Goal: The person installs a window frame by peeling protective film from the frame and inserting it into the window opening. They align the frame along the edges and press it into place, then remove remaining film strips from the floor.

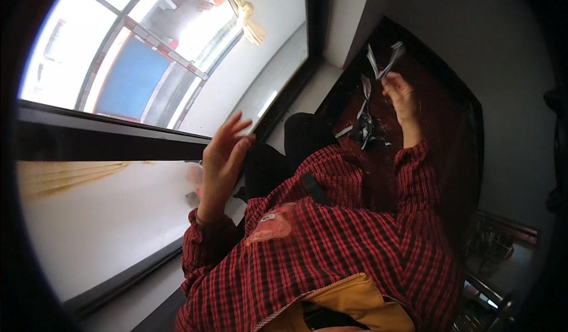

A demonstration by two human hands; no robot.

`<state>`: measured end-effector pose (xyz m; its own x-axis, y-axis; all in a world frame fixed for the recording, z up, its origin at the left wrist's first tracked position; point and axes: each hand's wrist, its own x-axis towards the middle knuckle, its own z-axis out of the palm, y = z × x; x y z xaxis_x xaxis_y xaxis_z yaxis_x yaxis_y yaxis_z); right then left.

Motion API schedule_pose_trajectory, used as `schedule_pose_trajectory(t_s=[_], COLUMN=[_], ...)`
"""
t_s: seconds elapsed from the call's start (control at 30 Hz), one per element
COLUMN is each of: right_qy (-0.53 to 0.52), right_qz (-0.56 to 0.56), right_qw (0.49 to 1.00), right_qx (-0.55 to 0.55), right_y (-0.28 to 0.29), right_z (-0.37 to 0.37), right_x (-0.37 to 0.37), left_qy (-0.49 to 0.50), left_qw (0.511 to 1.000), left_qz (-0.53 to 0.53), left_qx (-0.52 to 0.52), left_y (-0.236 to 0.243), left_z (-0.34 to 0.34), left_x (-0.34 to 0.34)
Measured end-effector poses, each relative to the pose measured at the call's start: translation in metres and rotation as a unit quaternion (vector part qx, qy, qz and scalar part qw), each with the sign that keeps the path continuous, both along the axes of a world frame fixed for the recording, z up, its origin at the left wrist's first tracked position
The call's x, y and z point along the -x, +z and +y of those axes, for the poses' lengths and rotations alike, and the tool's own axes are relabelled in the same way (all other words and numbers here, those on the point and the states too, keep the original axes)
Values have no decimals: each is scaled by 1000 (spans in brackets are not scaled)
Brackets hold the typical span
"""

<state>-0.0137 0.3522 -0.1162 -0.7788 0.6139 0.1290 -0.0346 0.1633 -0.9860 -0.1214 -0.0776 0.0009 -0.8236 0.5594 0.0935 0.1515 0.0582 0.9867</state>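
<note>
A pale V-shaped strip (374,63) is sticking out past your right hand's (401,95) fingertips, which are pinching its lower end; crumpled scraps (367,132) are lying left of those fingers, on the dark red tabletop (452,122); your left hand (222,157) is holding nothing visible, its fingers spreading loosely, well apart from the strip

The loose strips (373,63) seem to be made of thin paper or plastic; which one cannot be told. The garment (337,225) is made of matt woven cloth, the window (133,83) is filled with smooth, glossy glass.
</note>
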Motion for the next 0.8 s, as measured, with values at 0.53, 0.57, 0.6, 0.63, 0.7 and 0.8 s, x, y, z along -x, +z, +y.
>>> schedule_pose_trajectory(t_s=[0.53, 0.57, 0.6, 0.63, 0.7, 0.8], right_qy=[-174, -181, -174, -164, -136, -93], right_qz=[-25, -51, -90, -131, -184, -218], right_qw=[939, 943, 952, 958, 962, 964], right_qx=[-296, -275, -234, -194, -149, -122], right_y=[-134, -128, -124, -122, -118, -101], right_z=[14, 11, 9, 7, 3, -7], right_x=[-98, -94, -84, -68, -39, -2], left_qy=[-62, -59, -43, 3, 75, 245], left_qw=[987, 983, 977, 957, 906, 760], left_qz=[92, 125, 192, 281, 414, 600], left_qx=[113, 125, 85, 74, 53, 52], left_y=[63, 85, 107, 134, 188, 279], left_z=[-44, -50, -55, -69, -95, -150], left_x=[0, -1, -2, 3, 6, 24])
